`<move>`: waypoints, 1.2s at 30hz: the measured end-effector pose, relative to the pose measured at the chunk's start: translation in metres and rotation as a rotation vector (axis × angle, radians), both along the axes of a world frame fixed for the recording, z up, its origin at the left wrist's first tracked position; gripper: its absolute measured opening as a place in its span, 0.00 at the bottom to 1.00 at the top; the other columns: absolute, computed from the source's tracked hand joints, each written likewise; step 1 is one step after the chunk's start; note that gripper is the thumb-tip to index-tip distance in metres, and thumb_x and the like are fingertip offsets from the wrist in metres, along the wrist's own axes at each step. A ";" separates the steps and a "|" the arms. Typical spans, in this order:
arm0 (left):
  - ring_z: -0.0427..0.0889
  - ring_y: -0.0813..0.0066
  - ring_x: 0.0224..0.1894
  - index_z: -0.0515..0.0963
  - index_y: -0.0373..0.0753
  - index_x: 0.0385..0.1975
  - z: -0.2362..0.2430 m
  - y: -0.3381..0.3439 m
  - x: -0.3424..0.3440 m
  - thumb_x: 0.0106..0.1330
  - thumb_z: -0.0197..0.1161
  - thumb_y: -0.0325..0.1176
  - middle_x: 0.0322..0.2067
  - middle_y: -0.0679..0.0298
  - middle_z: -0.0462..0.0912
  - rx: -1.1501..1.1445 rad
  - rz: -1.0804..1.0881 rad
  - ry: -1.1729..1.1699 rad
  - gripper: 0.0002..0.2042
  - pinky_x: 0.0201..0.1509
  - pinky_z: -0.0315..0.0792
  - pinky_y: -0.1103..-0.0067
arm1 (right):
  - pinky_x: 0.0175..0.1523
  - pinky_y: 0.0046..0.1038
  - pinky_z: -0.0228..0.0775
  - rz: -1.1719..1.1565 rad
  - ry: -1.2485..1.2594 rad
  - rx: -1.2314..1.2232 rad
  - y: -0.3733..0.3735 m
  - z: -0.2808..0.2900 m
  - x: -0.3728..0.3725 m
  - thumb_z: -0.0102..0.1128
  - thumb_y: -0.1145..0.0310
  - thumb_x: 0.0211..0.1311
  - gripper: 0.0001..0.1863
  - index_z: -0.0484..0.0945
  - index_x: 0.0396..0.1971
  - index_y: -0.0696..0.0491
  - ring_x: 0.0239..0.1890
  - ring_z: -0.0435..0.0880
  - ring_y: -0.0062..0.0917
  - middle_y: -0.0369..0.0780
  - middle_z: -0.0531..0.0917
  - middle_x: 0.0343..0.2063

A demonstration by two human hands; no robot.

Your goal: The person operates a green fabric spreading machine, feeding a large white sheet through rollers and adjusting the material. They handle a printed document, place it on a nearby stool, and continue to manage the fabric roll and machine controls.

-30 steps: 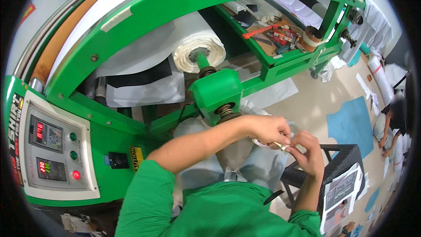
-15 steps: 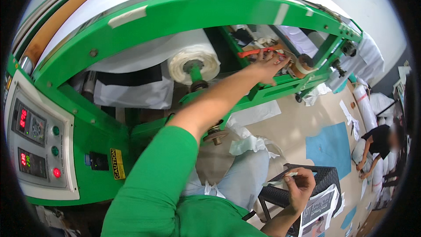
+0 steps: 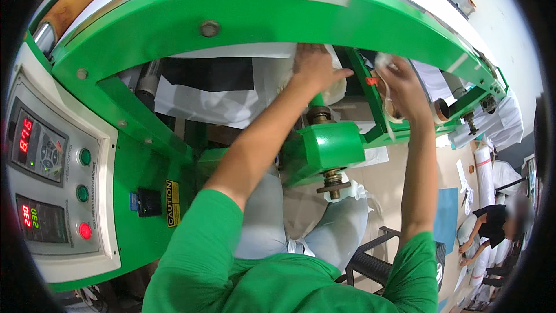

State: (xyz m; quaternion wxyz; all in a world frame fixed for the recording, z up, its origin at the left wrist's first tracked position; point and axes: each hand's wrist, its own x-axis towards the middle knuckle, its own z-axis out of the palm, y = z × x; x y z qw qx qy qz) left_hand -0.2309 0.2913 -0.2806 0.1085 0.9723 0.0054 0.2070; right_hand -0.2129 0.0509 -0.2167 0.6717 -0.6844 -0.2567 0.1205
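Observation:
My left hand (image 3: 315,69) lies on the white roll (image 3: 335,88) inside the green machine, its thumb stretched out to the right. The tips of its fingers pass behind the green frame. From the roll's core a green shaft (image 3: 317,101) runs toward me. My right hand (image 3: 405,90), slightly blurred, is raised over the machine's tray, its fingers closed about a pale scrap (image 3: 383,60). A pale ring, perhaps a tape roll (image 3: 392,111), shows just below that hand. Beside it sticks out the end of an orange-red tool (image 3: 371,81), mostly hidden.
A control panel (image 3: 61,177) with lit displays stands at the left. A green block with a spring-loaded knob (image 3: 333,184) juts toward my knees. A brown-cored roll (image 3: 441,110) sits right of my right hand. A black woven stool (image 3: 370,265) and a crouching person (image 3: 489,229) are to the right.
My left hand has moved left from the tray and the orange-red tool onto the white roll. My right hand has risen from beside the stool to the tray. The view has shifted closer to the machine.

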 end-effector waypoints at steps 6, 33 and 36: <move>0.65 0.52 0.72 0.70 0.33 0.68 0.016 -0.010 -0.003 0.51 0.61 0.77 0.70 0.51 0.68 0.143 0.016 0.051 0.55 0.75 0.56 0.58 | 0.50 0.30 0.73 -0.035 0.001 -0.252 0.132 0.009 0.102 0.60 0.61 0.72 0.21 0.75 0.57 0.58 0.45 0.80 0.24 0.38 0.81 0.49; 0.76 0.50 0.60 0.77 0.38 0.58 -0.002 0.001 0.006 0.63 0.68 0.53 0.57 0.52 0.79 -0.542 -0.279 -0.114 0.30 0.65 0.68 0.58 | 0.60 0.34 0.70 -0.092 0.034 -0.179 0.131 -0.093 0.126 0.48 0.51 0.76 0.25 0.71 0.63 0.52 0.55 0.78 0.29 0.40 0.79 0.57; 0.76 0.51 0.61 0.77 0.38 0.59 -0.007 0.004 0.008 0.64 0.67 0.53 0.58 0.52 0.79 -0.577 -0.241 -0.102 0.29 0.65 0.68 0.58 | 0.61 0.34 0.70 -0.079 0.072 -0.166 0.129 -0.106 0.126 0.46 0.50 0.77 0.26 0.71 0.64 0.52 0.56 0.78 0.29 0.40 0.79 0.58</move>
